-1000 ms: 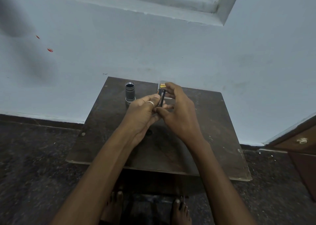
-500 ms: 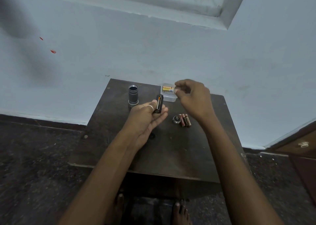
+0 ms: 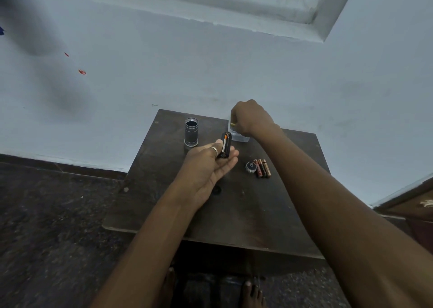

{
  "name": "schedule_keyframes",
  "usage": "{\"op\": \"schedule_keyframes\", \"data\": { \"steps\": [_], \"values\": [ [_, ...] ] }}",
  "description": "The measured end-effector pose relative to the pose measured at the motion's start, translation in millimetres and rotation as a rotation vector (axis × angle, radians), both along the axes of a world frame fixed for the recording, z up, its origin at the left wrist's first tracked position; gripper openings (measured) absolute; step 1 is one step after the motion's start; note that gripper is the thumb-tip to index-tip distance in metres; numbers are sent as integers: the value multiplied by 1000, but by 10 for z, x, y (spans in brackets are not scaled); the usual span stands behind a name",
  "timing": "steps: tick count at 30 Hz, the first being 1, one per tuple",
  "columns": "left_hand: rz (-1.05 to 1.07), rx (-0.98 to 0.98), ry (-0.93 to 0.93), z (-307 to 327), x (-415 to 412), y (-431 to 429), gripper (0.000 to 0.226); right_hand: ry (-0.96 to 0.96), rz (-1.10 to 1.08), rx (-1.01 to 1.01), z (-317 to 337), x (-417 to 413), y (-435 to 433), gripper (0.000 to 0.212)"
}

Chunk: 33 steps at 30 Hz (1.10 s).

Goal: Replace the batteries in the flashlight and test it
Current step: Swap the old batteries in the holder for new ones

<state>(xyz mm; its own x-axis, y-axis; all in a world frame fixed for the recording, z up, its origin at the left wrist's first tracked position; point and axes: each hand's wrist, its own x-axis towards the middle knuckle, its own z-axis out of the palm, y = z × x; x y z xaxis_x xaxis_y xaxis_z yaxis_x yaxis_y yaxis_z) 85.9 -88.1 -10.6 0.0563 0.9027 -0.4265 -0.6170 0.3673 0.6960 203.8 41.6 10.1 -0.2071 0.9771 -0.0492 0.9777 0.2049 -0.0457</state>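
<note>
My left hand [image 3: 210, 167] lies palm up over the dark wooden table [image 3: 246, 214] and holds the black battery holder [image 3: 225, 145] upright between thumb and fingers; an orange-tipped cell shows in it. My right hand [image 3: 249, 118] reaches into the clear plastic box [image 3: 241, 139] at the table's back edge, fingers curled round a gold-ended battery [image 3: 233, 124]. The grey flashlight body [image 3: 191, 132] stands upright, open end up, at the back left. The round tail cap [image 3: 250, 167] and three brown used batteries [image 3: 262, 168] lie side by side to the right of my left hand.
The small table stands against a pale blue wall, above a dark speckled floor. A wooden cabinet corner [image 3: 412, 202] sits at the far right. My bare feet [image 3: 250, 293] show under the table's front edge.
My right hand left the battery holder and moved back to the clear box, closing over a battery there. The left hand kept holding the holder, now alone.
</note>
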Motion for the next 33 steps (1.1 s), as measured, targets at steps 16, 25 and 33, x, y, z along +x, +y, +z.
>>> {"op": "schedule_keyframes", "data": {
  "steps": [16, 25, 33],
  "values": [
    [-14, -1, -49, 9, -21, -24, 19, 794, -106, 358, 307, 87, -883, 12],
    [-46, 70, 49, -4, 28, -56, 24, 872, -41, 480, -2, 14, -1347, 14],
    [-50, 102, 20, 3, 15, -50, 25, 828, 86, 407, -96, 67, -1333, 12]
  ]
}}
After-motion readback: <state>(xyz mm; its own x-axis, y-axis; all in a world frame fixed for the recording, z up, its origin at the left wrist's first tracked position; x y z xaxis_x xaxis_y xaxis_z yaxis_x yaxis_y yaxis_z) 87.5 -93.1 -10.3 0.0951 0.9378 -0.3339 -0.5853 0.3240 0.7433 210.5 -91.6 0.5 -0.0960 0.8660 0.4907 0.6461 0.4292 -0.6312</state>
